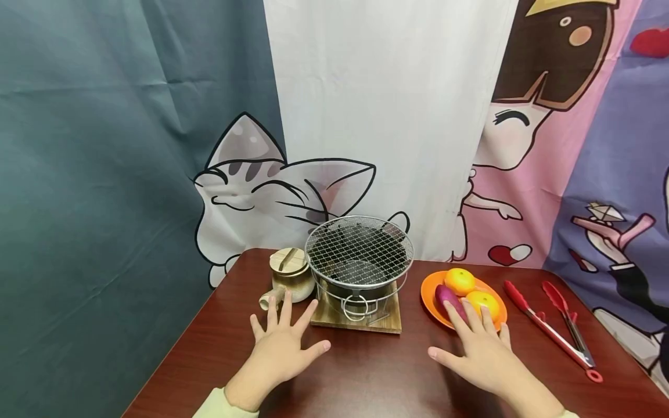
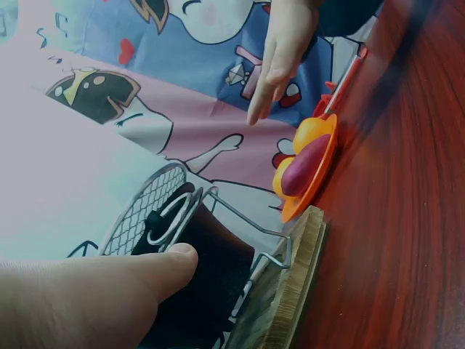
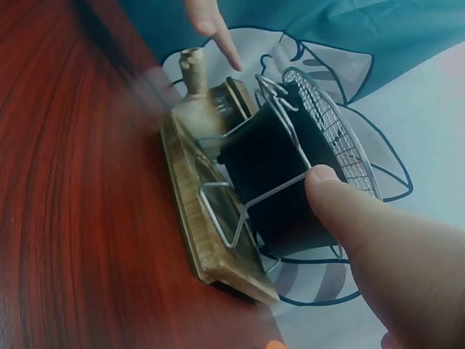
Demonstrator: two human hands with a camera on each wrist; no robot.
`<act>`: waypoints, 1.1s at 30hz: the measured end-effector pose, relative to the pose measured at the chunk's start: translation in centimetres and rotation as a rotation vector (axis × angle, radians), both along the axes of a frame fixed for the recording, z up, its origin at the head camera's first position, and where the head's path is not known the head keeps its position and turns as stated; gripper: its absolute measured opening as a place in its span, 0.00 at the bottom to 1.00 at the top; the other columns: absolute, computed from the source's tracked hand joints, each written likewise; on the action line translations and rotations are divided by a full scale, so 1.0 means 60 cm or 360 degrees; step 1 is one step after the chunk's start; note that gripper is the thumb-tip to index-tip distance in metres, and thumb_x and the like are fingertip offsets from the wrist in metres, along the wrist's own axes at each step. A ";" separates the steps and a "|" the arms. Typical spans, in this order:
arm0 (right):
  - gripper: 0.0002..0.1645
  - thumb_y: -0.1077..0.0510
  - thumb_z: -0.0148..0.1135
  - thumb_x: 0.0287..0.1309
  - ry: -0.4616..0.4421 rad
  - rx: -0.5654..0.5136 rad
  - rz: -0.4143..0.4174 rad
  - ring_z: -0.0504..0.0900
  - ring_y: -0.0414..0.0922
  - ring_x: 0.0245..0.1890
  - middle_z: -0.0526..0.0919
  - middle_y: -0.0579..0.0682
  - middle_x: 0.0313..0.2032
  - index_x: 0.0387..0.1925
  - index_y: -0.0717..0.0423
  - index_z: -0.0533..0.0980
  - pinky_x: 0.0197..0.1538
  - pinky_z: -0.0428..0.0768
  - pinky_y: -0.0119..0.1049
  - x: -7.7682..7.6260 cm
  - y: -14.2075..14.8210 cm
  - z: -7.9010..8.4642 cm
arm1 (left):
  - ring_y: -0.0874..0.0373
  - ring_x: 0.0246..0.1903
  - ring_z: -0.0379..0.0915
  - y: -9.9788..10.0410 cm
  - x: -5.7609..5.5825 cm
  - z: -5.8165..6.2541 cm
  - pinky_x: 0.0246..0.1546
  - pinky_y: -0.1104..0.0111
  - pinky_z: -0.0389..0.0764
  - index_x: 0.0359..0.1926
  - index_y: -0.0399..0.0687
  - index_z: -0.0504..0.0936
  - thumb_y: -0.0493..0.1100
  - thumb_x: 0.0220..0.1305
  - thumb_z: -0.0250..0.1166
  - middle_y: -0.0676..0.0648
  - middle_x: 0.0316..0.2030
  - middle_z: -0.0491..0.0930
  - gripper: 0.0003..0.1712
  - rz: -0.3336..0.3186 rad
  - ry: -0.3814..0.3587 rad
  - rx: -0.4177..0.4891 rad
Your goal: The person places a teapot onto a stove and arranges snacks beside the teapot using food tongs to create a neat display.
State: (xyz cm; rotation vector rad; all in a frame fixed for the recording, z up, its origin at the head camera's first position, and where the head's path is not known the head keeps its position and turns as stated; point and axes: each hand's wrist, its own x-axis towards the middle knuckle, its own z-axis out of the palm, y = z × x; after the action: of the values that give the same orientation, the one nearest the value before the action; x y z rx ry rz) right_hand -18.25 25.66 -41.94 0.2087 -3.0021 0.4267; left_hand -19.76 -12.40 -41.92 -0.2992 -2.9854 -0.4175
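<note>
My left hand (image 1: 279, 351) hovers over the front of the table with its fingers spread, holding nothing. Just beyond it stand a lidded clay pot (image 1: 297, 285) with a side handle and a small black grill stove (image 1: 360, 290). A round wire mesh (image 1: 359, 252) tops the stove, which sits on a wooden board (image 1: 326, 316). My right hand (image 1: 483, 354), fingers also spread and holding nothing, is in front of an orange plate (image 1: 430, 289). On that plate lie two orange fruits (image 1: 460, 281) and a purple, eggplant-like item (image 1: 450, 303), partly behind my fingertips.
Red-tipped tongs (image 1: 559, 342) lie spread on the right side of the dark red wooden table (image 1: 366, 377). Behind the table's back edge hangs a cartoon-printed curtain (image 1: 387, 116).
</note>
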 end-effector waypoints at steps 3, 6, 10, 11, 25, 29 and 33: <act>0.61 0.19 0.56 0.52 0.0047 -0.0030 0.0027 0.47 0.81 0.69 0.55 0.68 0.74 0.76 0.52 0.60 0.61 0.42 0.82 -0.007 -0.004 -0.003 | 0.27 0.75 0.34 0.003 -0.006 -0.007 0.63 0.24 0.42 0.77 0.73 0.59 0.78 0.58 0.56 0.35 0.78 0.44 0.48 -0.0040 0.0068 0.0027; 0.60 0.20 0.56 0.53 0.0113 -0.0067 0.0043 0.49 0.80 0.70 0.58 0.67 0.74 0.76 0.52 0.61 0.63 0.44 0.80 -0.014 -0.011 -0.009 | 0.26 0.74 0.40 0.005 -0.014 -0.016 0.64 0.26 0.48 0.76 0.70 0.62 0.76 0.58 0.59 0.32 0.76 0.51 0.47 -0.0078 0.0153 0.0033; 0.57 0.23 0.59 0.55 0.0224 -0.0141 0.0061 0.53 0.76 0.71 0.62 0.66 0.72 0.75 0.54 0.63 0.65 0.48 0.77 -0.026 -0.024 -0.018 | 0.27 0.71 0.52 0.009 -0.031 -0.038 0.64 0.30 0.56 0.72 0.60 0.70 0.69 0.60 0.63 0.31 0.71 0.63 0.42 -0.0143 0.0287 0.0083; 0.56 0.24 0.60 0.55 0.0261 -0.0160 0.0070 0.55 0.75 0.71 0.64 0.66 0.71 0.74 0.54 0.64 0.65 0.50 0.76 -0.029 -0.028 -0.021 | 0.28 0.70 0.55 0.010 -0.036 -0.045 0.64 0.31 0.57 0.71 0.57 0.72 0.67 0.61 0.64 0.31 0.69 0.65 0.40 -0.0163 0.0318 0.0094; 0.38 0.43 0.71 0.55 0.0604 -0.0378 0.0121 0.75 0.64 0.61 0.78 0.64 0.59 0.62 0.60 0.76 0.64 0.69 0.62 -0.076 -0.089 -0.090 | 0.27 0.61 0.68 0.043 -0.081 -0.118 0.61 0.41 0.69 0.59 0.45 0.80 0.54 0.61 0.65 0.30 0.59 0.74 0.29 -0.0305 0.0452 0.0199; 0.36 0.44 0.71 0.56 0.0617 -0.0448 0.0095 0.77 0.63 0.59 0.79 0.64 0.58 0.60 0.60 0.78 0.62 0.71 0.61 -0.081 -0.104 -0.108 | 0.28 0.61 0.69 0.050 -0.081 -0.133 0.60 0.41 0.71 0.58 0.45 0.81 0.53 0.60 0.66 0.29 0.58 0.74 0.27 -0.0293 0.0469 0.0203; 0.33 0.45 0.71 0.56 0.0647 -0.0493 0.0079 0.78 0.62 0.58 0.80 0.62 0.57 0.58 0.61 0.79 0.62 0.72 0.59 -0.080 -0.113 -0.124 | 0.31 0.61 0.70 0.052 -0.081 -0.144 0.61 0.44 0.71 0.57 0.45 0.83 0.51 0.60 0.67 0.30 0.59 0.74 0.26 -0.0307 0.0526 0.0151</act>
State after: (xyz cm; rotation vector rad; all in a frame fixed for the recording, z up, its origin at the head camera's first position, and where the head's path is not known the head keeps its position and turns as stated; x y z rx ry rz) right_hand -23.07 18.85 -49.36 0.3011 -2.5001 0.7449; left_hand -24.61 -9.28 -50.57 -0.5869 -2.6157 -0.4749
